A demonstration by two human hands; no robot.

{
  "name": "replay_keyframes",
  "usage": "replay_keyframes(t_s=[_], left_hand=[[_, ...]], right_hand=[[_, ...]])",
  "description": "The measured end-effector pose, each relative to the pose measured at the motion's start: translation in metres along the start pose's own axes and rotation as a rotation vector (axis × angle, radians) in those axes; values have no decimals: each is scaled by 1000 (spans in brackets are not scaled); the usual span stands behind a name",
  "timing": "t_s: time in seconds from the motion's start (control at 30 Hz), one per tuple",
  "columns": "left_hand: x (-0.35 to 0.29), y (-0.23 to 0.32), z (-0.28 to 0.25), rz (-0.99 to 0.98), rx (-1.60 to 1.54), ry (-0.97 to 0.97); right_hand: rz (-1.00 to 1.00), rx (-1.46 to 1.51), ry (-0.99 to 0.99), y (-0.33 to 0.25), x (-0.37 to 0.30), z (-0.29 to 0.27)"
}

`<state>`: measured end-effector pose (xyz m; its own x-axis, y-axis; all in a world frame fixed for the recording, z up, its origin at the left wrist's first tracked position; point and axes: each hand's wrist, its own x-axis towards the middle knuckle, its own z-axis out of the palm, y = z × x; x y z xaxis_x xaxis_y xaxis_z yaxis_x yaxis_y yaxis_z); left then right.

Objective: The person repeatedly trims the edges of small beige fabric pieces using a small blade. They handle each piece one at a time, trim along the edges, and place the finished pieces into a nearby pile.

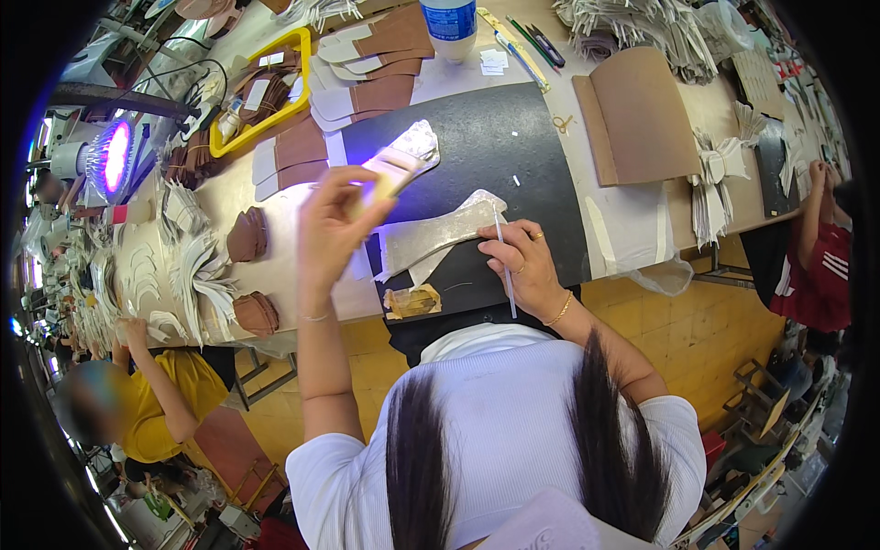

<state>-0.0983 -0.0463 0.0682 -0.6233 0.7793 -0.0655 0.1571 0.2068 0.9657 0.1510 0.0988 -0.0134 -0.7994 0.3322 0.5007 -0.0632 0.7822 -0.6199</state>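
My left hand [346,218] is raised over the left edge of a black mat [500,137], its fingers closed on a pale, flat piece [394,172] that is blurred by motion. Just past that piece is a shiny, silvery-white shaped end [420,141]; whether the two are joined, I cannot tell. My right hand [530,266] grips a thin white pen-like stick [507,275]. Beneath its fingertips lies a long greyish-white shaped piece [435,236] with flared ends, flat on the mat. At the mat's near edge sits a small yellowish-brown taped patch [412,302].
Brown and white cut pieces [380,55] lie at the back left beside a yellow basket [305,41]. A bottle [451,27] stands at the back. A brown folded sheet [642,119] lies right. A lit lamp [110,158] and a co-worker in yellow [174,403] are left.
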Motion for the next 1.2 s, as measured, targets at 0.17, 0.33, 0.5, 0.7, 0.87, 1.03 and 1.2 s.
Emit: replay_keyframes(t_s=[0.17, 0.33, 0.5, 0.7, 0.87, 1.03, 1.2], left_hand=[[17, 28, -25, 350, 471, 187], [43, -10, -1, 442, 661, 81], [42, -32, 13, 367, 650, 198], [0, -30, 51, 554, 594, -114], [-13, -39, 74, 597, 667, -162], [-14, -45, 81, 599, 645, -132], [-16, -44, 86, 589, 647, -117]], right_hand=[[17, 9, 6, 0, 0, 0], [9, 27, 35, 0, 0, 0], [84, 87, 168, 4, -2, -5], [261, 257, 252, 6, 1, -10], [319, 318, 241, 6, -2, -7], [307, 254, 224, 7, -1, -9], [355, 343, 259, 8, -4, -4]])
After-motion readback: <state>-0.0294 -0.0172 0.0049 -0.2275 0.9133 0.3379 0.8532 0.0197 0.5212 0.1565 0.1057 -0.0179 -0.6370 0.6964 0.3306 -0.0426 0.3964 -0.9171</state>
